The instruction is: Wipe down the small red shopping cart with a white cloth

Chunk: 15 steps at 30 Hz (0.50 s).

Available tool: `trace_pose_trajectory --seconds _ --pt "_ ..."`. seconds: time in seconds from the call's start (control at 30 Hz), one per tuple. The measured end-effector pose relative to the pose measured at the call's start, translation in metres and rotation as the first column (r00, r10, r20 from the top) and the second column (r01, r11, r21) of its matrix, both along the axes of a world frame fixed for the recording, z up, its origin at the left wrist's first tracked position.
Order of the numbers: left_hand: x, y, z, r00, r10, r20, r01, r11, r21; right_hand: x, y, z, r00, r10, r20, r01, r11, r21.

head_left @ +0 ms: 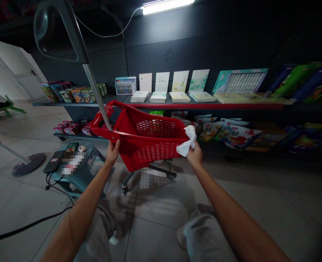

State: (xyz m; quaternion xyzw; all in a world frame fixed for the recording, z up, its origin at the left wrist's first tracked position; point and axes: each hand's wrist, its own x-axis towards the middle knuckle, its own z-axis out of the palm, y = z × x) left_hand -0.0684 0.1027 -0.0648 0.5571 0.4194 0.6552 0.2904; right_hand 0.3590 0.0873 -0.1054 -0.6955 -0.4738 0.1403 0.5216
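A red plastic shopping basket on wheels (150, 145) stands on the tiled floor in front of me, tilted toward me. My left hand (112, 152) grips its near left rim, fingers wrapped over the edge. Closed around a crumpled white cloth (187, 141), my right hand (195, 154) presses it against the basket's right corner. My knees in grey trousers show at the bottom.
A dark shelf (177, 105) with books and boxed goods runs along the wall behind the basket. A low grey-green stool (79, 171) with phones and cables sits at left. A stand's round base (30, 163) and a black cable lie on the floor.
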Motion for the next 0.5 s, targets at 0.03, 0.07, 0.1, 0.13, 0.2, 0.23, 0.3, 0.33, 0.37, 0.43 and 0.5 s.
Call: trace_pose_trajectory --seconds 0.03,0.07,0.1,0.13,0.2,0.23,0.3,0.33,0.37,0.43,0.5 --pt "0.003 -0.001 0.000 1.000 -0.003 0.011 0.004 1.000 -0.017 -0.008 0.000 -0.002 0.993 -0.088 -0.079 0.084 0.995 -0.057" --pt "0.005 -0.002 -0.001 1.000 -0.007 0.019 0.007 0.999 -0.036 -0.018 0.001 -0.003 0.975 -0.165 -0.146 0.152 0.984 -0.094" --pt "0.008 -0.002 -0.001 1.000 -0.010 0.022 0.011 0.999 -0.053 -0.030 0.001 -0.004 0.954 -0.222 -0.202 0.203 0.973 -0.110" --pt "0.010 -0.004 0.000 1.000 -0.011 0.020 0.013 0.998 -0.063 -0.042 0.002 -0.004 0.932 -0.262 -0.249 0.242 0.964 -0.110" --pt "0.016 -0.007 0.001 1.000 -0.014 0.013 0.015 0.997 -0.073 -0.072 0.003 -0.004 0.903 -0.294 -0.312 0.275 0.956 -0.104" --pt "0.019 -0.009 0.001 1.000 -0.018 0.009 0.019 0.997 -0.075 -0.088 0.003 -0.005 0.901 -0.284 -0.327 0.265 0.959 -0.103" --pt "0.027 -0.013 0.004 1.000 -0.025 0.004 0.025 0.997 -0.075 -0.127 -0.002 -0.007 0.918 -0.220 -0.330 0.199 0.975 -0.096" --pt "0.030 -0.016 0.005 1.000 -0.030 0.001 0.030 0.997 -0.075 -0.148 -0.006 -0.007 0.929 -0.169 -0.330 0.151 0.985 -0.079" --pt "0.034 -0.018 0.005 0.999 -0.034 -0.004 0.034 0.996 -0.079 -0.171 -0.012 -0.008 0.938 -0.109 -0.329 0.095 0.994 -0.057" --pt "0.040 -0.021 0.006 0.999 -0.039 -0.009 0.038 0.994 -0.100 -0.216 -0.028 -0.007 0.948 0.065 -0.311 -0.058 0.998 0.033" --pt "0.046 -0.023 0.006 0.999 -0.040 0.003 0.040 0.991 -0.130 -0.253 -0.045 -0.004 0.938 0.221 -0.267 -0.201 0.974 0.100"
